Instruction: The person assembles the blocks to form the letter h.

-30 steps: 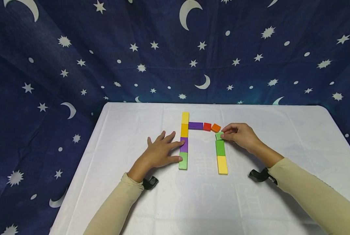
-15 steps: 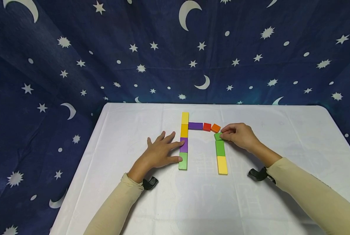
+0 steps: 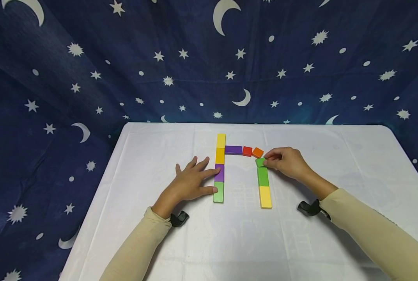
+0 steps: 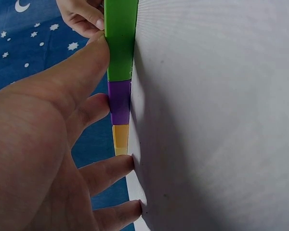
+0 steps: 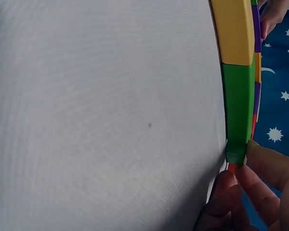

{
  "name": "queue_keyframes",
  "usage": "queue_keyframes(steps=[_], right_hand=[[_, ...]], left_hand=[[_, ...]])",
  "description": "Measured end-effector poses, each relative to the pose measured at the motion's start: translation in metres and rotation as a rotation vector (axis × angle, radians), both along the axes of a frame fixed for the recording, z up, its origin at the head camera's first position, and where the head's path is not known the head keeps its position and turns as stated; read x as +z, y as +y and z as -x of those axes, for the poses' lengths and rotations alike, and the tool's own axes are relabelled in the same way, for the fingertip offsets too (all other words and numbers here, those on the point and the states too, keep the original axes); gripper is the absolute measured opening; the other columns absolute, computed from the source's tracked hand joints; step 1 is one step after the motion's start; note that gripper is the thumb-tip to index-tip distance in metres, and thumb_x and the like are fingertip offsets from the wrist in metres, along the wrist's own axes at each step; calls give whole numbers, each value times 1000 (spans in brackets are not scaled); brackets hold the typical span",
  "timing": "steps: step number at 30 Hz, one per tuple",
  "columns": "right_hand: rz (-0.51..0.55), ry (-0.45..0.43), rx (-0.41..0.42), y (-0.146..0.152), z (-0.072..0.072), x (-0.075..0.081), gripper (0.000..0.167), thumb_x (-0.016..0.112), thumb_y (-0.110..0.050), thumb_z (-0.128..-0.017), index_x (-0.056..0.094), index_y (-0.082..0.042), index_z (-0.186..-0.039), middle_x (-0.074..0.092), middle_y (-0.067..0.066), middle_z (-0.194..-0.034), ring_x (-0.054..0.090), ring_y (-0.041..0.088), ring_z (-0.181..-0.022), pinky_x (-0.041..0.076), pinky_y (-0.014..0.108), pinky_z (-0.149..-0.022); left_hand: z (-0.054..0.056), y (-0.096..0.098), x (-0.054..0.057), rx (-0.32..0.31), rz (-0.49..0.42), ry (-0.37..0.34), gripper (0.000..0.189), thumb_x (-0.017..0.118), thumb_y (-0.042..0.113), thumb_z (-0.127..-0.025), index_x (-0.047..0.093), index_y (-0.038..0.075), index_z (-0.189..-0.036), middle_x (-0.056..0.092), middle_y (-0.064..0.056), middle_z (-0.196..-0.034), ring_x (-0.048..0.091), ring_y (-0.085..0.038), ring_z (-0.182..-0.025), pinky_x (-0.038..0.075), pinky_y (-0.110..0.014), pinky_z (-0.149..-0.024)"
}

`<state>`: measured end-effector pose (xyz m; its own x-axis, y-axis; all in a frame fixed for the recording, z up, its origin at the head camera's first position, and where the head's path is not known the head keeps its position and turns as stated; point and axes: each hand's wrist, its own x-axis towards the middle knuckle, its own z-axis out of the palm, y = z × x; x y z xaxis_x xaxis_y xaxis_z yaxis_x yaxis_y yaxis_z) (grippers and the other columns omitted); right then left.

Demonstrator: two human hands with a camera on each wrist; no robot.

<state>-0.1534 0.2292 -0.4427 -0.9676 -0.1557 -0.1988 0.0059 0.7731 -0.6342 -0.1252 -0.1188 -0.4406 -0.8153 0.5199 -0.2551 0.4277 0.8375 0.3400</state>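
Flat coloured blocks lie in lines on the white table. My right hand (image 3: 287,162) pinches a small green block (image 3: 260,162) between thumb and fingers. That block sits slightly askew at the far end of a longer green block (image 3: 263,177), with a yellow block (image 3: 265,197) nearer me. Fingers spread, my left hand (image 3: 189,181) touches the left column: its thumb at the light green block (image 3: 218,193), its index finger on the purple block (image 3: 220,173). In the right wrist view, the right-hand fingers (image 5: 262,163) close around the end of the green line, partly hiding the small block.
Two yellow blocks, one of them deeper yellow (image 3: 220,156), top the left column. From it a purple bar (image 3: 234,150), a red block (image 3: 247,151) and a tilted orange block (image 3: 257,152) run right. A star-patterned cloth (image 3: 195,58) hangs behind the table (image 3: 160,249).
The small green block has turned a little and shifted slightly left under my right fingers, now askew to the block below it. My left hand has stayed in place.
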Motion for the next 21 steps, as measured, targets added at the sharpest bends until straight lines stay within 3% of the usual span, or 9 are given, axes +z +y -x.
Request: queue_keyframes(steps=[21], right_hand=[[2,-43,-33,0,1,4,27,77,-26,-91,76,-9,-112,71,5,-90,57,24,-88,47,31,-73]], left_hand=[[0,1,2,4,9,-16,70,64,67,-89,44,46,-152,24,-2,-171,15,-44,-158,9,-87,-107]])
